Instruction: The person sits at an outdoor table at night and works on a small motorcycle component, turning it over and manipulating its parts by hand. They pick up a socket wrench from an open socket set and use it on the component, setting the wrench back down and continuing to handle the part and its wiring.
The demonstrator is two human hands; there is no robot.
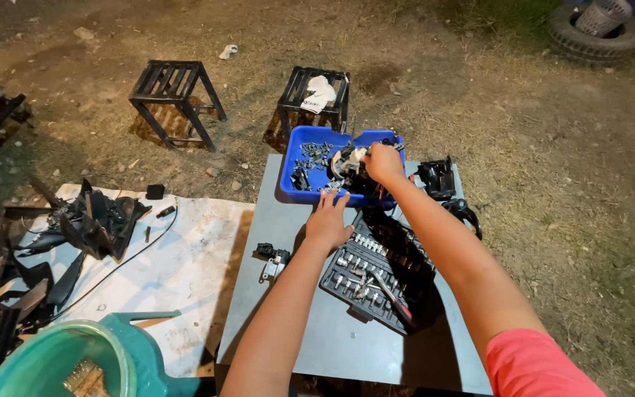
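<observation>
Hands worked at a blue tray (292, 165) of loose bolts: right hand (382, 162) gripped a part (350, 163) inside it; left hand (326, 223), fingers spread, steadied its near rim.

No labels, signs or screens show. The one package-like thing is an open black socket-set case (376, 276) lying flat on the grey table (347, 345), at about five o'clock from centre.
</observation>
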